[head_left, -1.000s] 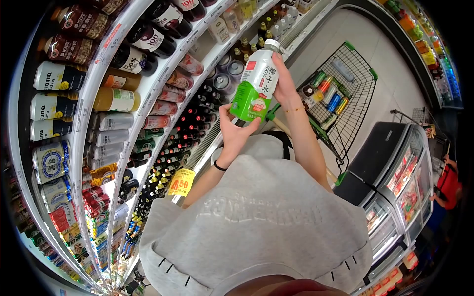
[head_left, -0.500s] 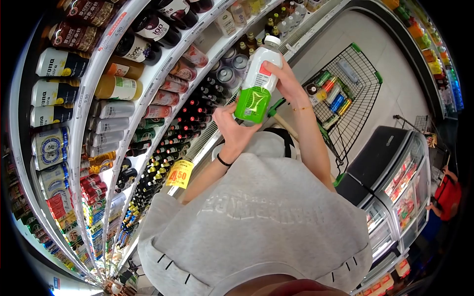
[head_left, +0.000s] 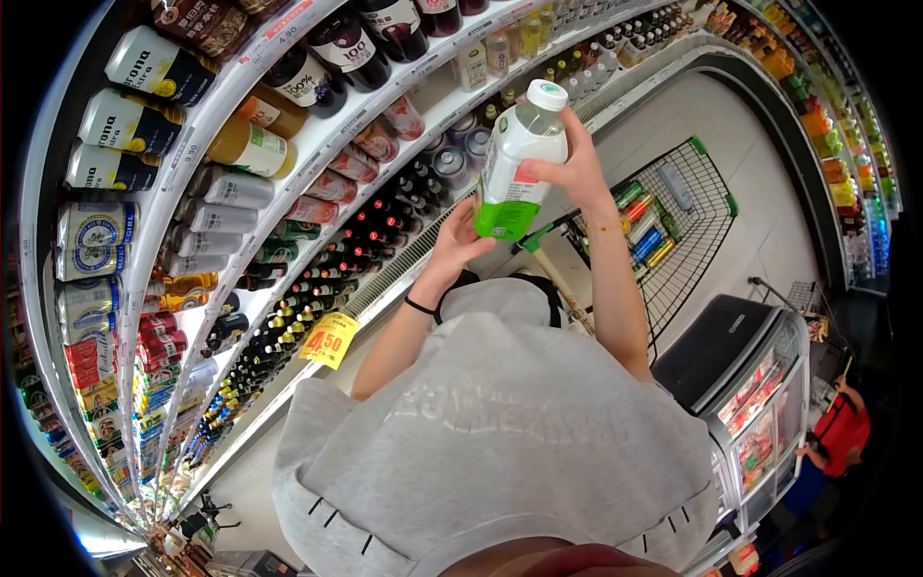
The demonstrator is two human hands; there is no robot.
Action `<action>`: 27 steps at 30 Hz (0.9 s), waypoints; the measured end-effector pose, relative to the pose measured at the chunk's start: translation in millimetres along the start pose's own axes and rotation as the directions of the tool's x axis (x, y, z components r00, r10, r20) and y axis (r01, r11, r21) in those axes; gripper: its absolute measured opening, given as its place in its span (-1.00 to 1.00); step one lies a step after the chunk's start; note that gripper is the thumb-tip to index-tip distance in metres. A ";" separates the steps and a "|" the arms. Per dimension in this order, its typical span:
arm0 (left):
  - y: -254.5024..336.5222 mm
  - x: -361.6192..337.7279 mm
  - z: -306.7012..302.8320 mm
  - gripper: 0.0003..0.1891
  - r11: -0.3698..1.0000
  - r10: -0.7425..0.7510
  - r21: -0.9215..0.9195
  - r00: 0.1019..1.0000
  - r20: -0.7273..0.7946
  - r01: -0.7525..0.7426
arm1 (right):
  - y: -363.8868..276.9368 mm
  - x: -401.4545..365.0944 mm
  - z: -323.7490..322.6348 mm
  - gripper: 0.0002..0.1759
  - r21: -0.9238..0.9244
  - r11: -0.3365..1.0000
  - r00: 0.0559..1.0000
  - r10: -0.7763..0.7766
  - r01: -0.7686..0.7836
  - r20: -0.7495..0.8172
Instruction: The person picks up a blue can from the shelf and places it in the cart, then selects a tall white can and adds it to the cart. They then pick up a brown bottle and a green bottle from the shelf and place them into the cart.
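A white plastic bottle (head_left: 524, 144) with a white cap, a green lower part and small printed text is held tilted in front of me, cap end up and to the right. My right hand (head_left: 575, 173) grips its upper side, the thumb lying across the label near a red patch. At the bottle's lower left edge is my left hand (head_left: 456, 246), its fingers partly behind the base and its thumb below. The drink inside cannot be made out.
Shelves of cans and bottles (head_left: 231, 226) curve along my left, with a yellow price tag (head_left: 328, 340) on the lower edge. A shopping cart (head_left: 707, 226) holding several cans stands at right. Beyond it are a freezer case (head_left: 760, 385) and a person in red (head_left: 844, 428).
The bottle has turned in my hands, showing printed text lower down and its cap more toward me. My right hand has moved up toward the cap. The whole view has shifted slightly.
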State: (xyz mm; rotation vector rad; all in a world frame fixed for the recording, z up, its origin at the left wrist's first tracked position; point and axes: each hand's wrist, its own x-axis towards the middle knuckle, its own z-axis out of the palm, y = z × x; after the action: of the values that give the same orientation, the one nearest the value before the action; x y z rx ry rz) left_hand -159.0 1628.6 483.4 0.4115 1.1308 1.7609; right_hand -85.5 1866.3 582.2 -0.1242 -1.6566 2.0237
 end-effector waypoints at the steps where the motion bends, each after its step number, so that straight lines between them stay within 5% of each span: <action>1: 0.5 -0.3 -0.1 -0.06 1.000 0.011 -0.004 1.000 0.003 -0.011 | -3.9 1.3 1.7 -0.07 -0.007 1.000 1.000 -0.005 0.005 0.008; 7: 10.9 -10.0 15.6 -0.22 0.951 0.260 0.165 0.965 0.022 -0.260 | -10.2 6.9 8.9 -0.07 0.118 0.989 0.996 0.081 -0.084 0.026; 13: 42.4 -42.5 55.9 -0.34 0.920 0.343 0.250 0.930 -0.133 -0.303 | -6.7 10.6 24.6 -0.31 0.361 0.913 0.979 0.205 -0.192 0.000; 16: 56.6 -49.1 67.0 -0.39 0.866 0.422 0.386 0.877 -0.228 -0.317 | 2.7 10.4 32.7 -0.44 0.532 0.781 0.913 0.406 -0.327 -0.036; 19: 74.3 -54.8 75.9 -0.41 0.894 0.366 0.366 0.892 -0.267 -0.257 | 2.0 12.9 38.5 -0.47 0.574 0.730 0.885 0.464 -0.371 -0.019; 27: 65.2 -57.0 66.2 -0.37 0.860 0.434 0.401 0.865 -0.252 -0.315 | -4.5 14.6 45.7 -0.45 0.538 0.778 0.925 0.381 -0.326 0.010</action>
State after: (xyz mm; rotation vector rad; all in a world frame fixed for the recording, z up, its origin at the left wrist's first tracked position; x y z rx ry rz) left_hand -121.3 1606.9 583.4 0.5973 1.7155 2.0278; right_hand -114.2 1832.7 601.4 -0.3563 -1.0021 2.6416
